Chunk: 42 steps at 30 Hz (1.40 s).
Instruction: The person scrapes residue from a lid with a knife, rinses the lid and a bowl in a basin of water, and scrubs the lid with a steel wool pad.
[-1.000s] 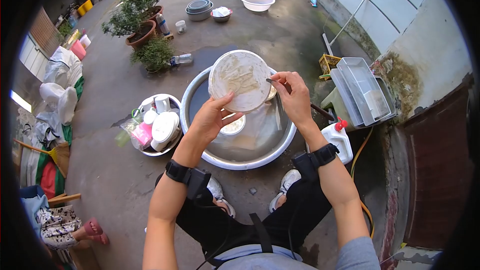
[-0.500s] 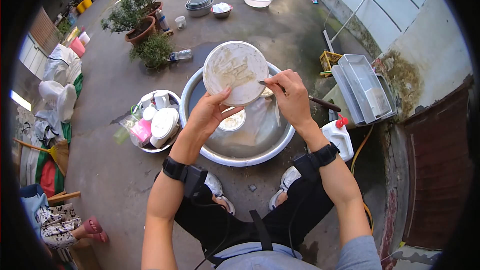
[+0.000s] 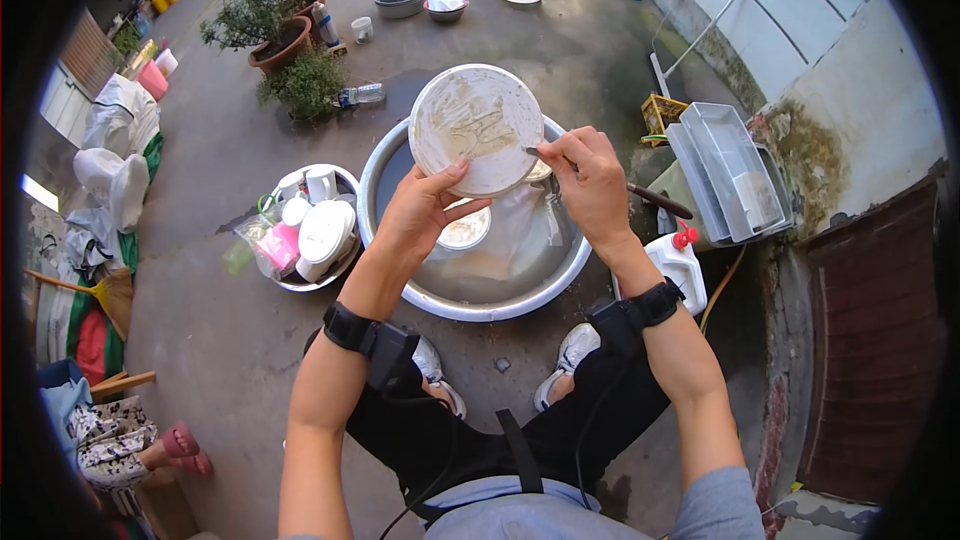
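My left hand (image 3: pixel 425 215) grips a round white plastic lid (image 3: pixel 476 125) by its lower edge, thumb on the face. Brownish smears cover the middle of the lid, which is tilted up toward me. In my right hand (image 3: pixel 590 185) is a knife-like tool; its dark handle (image 3: pixel 660 202) sticks out to the right, and its small metal tip touches or nearly touches the lid's right edge. Below both hands stands a wide metal basin (image 3: pixel 480 312) of cloudy water. A white tub (image 3: pixel 467 230) with pale residue and a sheet of clear plastic (image 3: pixel 515 240) are in it.
Left of the basin, a metal bowl (image 3: pixel 310 286) holds white containers and a pink packet. A white jug (image 3: pixel 675 268) with a red cap and stacked clear bins (image 3: pixel 735 175) stand right. Potted plants (image 3: pixel 280 50) and several tubs lie beyond. A seated person's feet (image 3: pixel 185 445) show lower left.
The lid and both hands have risen slightly in view. The tool's tip stays at the lid's right edge, and the grips look the same.
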Each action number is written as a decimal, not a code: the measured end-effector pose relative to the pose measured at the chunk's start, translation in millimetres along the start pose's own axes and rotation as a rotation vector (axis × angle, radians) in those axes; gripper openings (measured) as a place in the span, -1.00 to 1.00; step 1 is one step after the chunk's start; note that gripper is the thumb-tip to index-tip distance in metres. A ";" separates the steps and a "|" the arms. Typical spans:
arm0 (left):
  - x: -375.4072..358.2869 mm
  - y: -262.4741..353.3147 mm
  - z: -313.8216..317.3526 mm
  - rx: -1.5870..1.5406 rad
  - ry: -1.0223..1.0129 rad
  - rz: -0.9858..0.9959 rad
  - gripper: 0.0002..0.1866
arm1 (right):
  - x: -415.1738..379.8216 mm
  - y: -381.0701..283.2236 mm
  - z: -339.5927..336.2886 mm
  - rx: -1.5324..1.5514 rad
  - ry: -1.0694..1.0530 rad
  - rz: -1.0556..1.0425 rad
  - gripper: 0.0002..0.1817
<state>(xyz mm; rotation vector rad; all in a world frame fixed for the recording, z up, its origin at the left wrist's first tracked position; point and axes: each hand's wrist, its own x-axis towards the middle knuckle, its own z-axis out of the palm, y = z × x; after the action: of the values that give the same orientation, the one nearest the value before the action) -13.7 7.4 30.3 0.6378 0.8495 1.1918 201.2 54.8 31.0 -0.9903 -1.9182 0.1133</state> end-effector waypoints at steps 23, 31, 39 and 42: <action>-6.6 3.3 6.8 0.023 0.034 0.043 -0.44 | 2.2 -4.1 3.6 0.038 0.034 0.054 -0.93; -4.9 -0.7 8.4 -0.042 0.052 0.107 -0.53 | 0.7 -10.3 5.8 0.095 -0.027 0.032 -0.91; -1.2 -7.4 6.4 -0.083 0.071 0.131 -0.55 | -5.0 -19.8 10.5 0.021 -0.013 -0.049 -0.92; 1.1 -8.6 5.2 -0.109 0.057 0.118 -0.55 | -1.6 -22.1 9.4 0.035 -0.003 -0.041 -0.93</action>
<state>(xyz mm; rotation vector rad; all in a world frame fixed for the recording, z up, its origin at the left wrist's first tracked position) -4.7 6.2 26.0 0.5738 0.7976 1.3589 181.2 41.8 34.7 -0.9273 -1.9318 0.1247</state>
